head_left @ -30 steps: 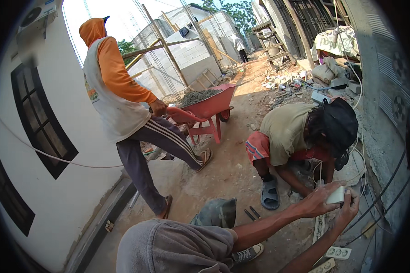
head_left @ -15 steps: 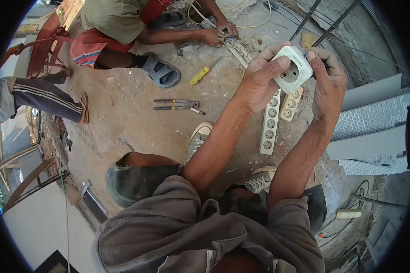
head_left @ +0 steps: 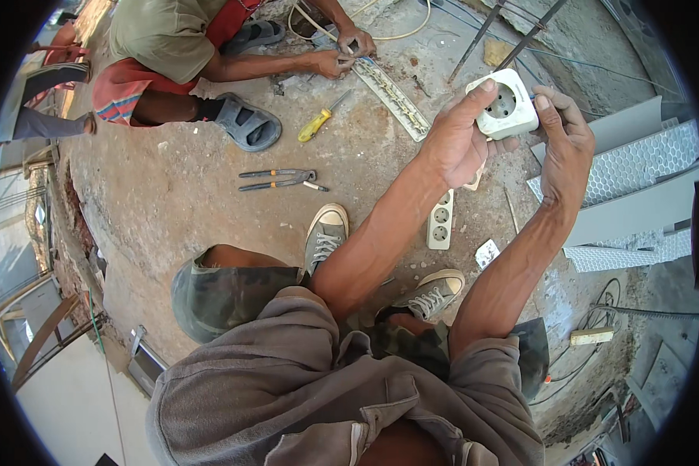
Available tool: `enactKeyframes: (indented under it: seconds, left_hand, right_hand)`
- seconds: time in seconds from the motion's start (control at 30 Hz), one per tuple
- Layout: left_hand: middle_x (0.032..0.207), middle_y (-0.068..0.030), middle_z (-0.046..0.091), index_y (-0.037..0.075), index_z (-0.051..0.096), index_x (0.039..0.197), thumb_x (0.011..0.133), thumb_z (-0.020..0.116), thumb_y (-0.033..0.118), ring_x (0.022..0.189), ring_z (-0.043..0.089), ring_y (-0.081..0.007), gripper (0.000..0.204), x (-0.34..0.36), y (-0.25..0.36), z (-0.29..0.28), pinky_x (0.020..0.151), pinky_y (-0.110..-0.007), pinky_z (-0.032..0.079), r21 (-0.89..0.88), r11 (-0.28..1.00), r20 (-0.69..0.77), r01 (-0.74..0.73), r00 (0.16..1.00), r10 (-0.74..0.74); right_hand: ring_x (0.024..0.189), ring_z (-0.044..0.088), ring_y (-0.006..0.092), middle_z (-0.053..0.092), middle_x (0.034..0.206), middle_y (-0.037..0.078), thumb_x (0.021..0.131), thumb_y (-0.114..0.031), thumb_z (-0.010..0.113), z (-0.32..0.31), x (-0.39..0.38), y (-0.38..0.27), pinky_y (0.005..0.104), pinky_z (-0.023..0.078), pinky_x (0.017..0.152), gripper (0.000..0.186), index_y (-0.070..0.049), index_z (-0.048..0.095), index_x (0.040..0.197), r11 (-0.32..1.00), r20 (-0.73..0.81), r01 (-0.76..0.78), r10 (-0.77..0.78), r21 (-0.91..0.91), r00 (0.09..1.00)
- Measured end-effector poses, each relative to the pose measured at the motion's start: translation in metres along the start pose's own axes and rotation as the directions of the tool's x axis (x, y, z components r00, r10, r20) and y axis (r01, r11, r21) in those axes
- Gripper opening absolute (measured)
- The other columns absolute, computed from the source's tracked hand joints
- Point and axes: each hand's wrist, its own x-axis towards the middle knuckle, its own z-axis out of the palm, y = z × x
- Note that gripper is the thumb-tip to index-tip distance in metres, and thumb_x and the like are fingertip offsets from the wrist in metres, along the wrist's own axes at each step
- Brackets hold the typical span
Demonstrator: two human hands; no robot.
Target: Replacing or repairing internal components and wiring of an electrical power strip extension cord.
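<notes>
I hold a square white socket (head_left: 512,116) with a round outlet up toward the upper right, my left hand (head_left: 462,136) gripping its left side with the thumb on the front and my right hand (head_left: 563,136) gripping its right edge. Below my hands a white multi-socket strip (head_left: 439,225) and part of a second strip (head_left: 474,182) lie on the ground. A yellow screwdriver (head_left: 315,124) and pliers with black-and-orange handles (head_left: 276,177) lie to the left. An opened strip (head_left: 392,101) with exposed metal contacts lies above them, at a co-worker's hands (head_left: 330,64).
The squatting co-worker (head_left: 163,39) is at upper left, another person's legs (head_left: 43,124) farther left. Dark metal bars (head_left: 524,43) and cables (head_left: 408,35) are at upper right. Grey and patterned panels (head_left: 621,194) lean at the right, above coiled cables (head_left: 598,318).
The view has swung down from the alley to the ground. The socket has shifted slightly right and up in both my hands. The person with the wheelbarrow has moved toward the far upper left.
</notes>
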Motion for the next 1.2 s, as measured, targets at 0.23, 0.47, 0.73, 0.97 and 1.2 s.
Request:
enactKeyframes:
  seconds: [0.23,0.47,0.73,0.97,1.2]
  left_hand:
    - [0.1,0.0,0.064,0.015,0.055,0.111,0.092,0.051,0.049,0.089,0.062,-0.0113,0.039,-0.004,0.028,-0.013,0.059,-0.024,0.046,0.08,0.995,-0.137,-0.056,0.988,0.067]
    - [0.098,-0.0019,0.064,0.01,0.054,0.115,0.092,0.051,0.048,0.084,0.06,-0.0107,0.045,-0.007,0.031,-0.015,0.058,-0.025,0.044,0.261,0.955,-0.159,-0.138,0.97,0.183]
    - [0.092,-0.0112,0.065,-0.004,0.053,0.117,0.093,0.032,0.063,0.075,0.064,-0.0147,0.074,-0.011,0.044,0.032,0.06,-0.024,0.052,0.606,0.718,-0.051,-0.342,0.884,0.464]
    - [0.097,-0.0142,0.064,-0.007,0.051,0.12,0.096,0.032,0.057,0.082,0.064,-0.0155,0.071,-0.018,0.049,0.046,0.063,-0.025,0.053,0.722,0.554,0.078,-0.415,0.843,0.532]
    - [0.104,-0.0166,0.062,-0.009,0.05,0.12,0.096,0.035,0.055,0.09,0.063,-0.0172,0.07,-0.026,0.058,0.052,0.077,-0.028,0.053,0.724,0.539,0.078,-0.431,0.827,0.556]
  right_hand:
    - [0.075,0.059,0.0107,0.067,0.084,0.006,0.086,-0.015,0.066,0.032,0.007,0.007,0.0234,0.047,0.068,0.018,0.001,0.069,0.095,0.998,0.11,0.058,-0.056,-0.022,0.992]
    - [0.072,0.058,0.009,0.067,0.081,0.005,0.087,-0.014,0.065,0.041,0.005,0.014,0.0227,0.047,0.065,0.017,0.0,0.069,0.095,0.997,0.094,0.078,-0.077,-0.006,0.993]
    - [0.072,0.058,0.0079,0.066,0.085,0.003,0.089,-0.015,0.064,0.02,0.001,-0.004,0.0216,0.048,0.065,0.021,-0.001,0.067,0.104,0.979,0.135,0.076,-0.103,0.191,0.985]
    - [0.076,0.061,0.0095,0.066,0.084,0.005,0.088,-0.012,0.064,0.012,-0.01,-0.017,0.0219,0.05,0.067,0.019,0.001,0.066,0.102,0.974,0.091,0.068,-0.09,0.216,0.992]
    - [0.079,0.063,0.0109,0.068,0.087,0.008,0.088,-0.013,0.064,0.023,-0.01,-0.027,0.0234,0.052,0.072,0.019,0.002,0.063,0.099,0.956,0.122,0.024,-0.063,0.294,0.991]
